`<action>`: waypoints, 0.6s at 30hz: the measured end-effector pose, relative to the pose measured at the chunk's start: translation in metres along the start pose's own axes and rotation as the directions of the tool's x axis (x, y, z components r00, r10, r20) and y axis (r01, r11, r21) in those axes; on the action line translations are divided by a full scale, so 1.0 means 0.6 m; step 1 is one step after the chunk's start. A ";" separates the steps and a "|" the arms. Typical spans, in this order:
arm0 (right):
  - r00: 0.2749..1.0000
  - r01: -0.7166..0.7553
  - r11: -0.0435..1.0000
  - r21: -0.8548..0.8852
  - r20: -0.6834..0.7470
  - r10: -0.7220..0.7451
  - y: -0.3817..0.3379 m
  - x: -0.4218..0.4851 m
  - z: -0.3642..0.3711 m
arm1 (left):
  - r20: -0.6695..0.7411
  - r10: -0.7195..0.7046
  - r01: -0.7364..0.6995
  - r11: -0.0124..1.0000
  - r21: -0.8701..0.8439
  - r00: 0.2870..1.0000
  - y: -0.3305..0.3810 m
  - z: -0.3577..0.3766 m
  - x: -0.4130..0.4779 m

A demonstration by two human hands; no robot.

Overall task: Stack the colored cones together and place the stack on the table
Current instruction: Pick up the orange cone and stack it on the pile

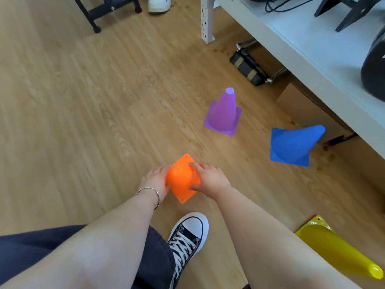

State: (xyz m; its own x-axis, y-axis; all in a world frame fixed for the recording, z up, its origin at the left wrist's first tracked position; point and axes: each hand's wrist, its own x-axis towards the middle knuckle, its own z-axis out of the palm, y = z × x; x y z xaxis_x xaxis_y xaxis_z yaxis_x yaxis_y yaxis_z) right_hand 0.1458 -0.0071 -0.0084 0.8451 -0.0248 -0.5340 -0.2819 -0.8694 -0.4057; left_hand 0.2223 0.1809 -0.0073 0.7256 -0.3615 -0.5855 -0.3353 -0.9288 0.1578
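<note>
An orange cone (180, 177) stands upright on the wood floor just ahead of my shoe. My left hand (155, 181) grips its left side and my right hand (210, 178) grips its right side, so both hold it. Farther ahead a purple cone (224, 113) stands upright. To the right a blue cone (292, 146) sits on the floor with its tip leaning right, toward the table. A yellow cone (337, 249) shows at the lower right, with its tip pointing toward me. The white table (312, 51) runs along the upper right.
A black clamp-like object (249, 67) and a cardboard box (308, 109) sit under the table. A table leg (207, 19) stands ahead, a black stand (104, 11) at top left, and another person's white shoe (159, 4). My sneaker (187, 236) is below the orange cone.
</note>
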 end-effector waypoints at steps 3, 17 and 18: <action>1.000 -0.012 0.997 0.077 0.029 0.009 -0.009 0.004 -0.001 | -0.001 -0.005 0.005 0.997 -0.074 1.000 0.008 0.008 -0.002; 0.970 -0.150 0.925 0.348 -0.129 0.205 0.119 -0.096 -0.095 | -0.086 0.171 -0.191 0.872 -0.450 0.982 0.180 -0.034 0.006; 0.964 -0.159 0.921 0.355 -0.147 0.223 0.134 -0.113 -0.107 | -0.090 0.206 -0.224 0.862 -0.455 0.975 0.202 -0.041 0.004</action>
State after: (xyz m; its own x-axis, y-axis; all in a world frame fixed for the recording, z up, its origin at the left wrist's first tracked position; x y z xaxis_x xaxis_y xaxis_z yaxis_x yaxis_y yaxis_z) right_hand 0.0948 -0.1069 0.0426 0.8184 -0.2903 -0.4959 -0.5553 -0.6217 -0.5524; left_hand 0.1981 0.0655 0.0297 0.6922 -0.5505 -0.4666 -0.1783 -0.7570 0.6286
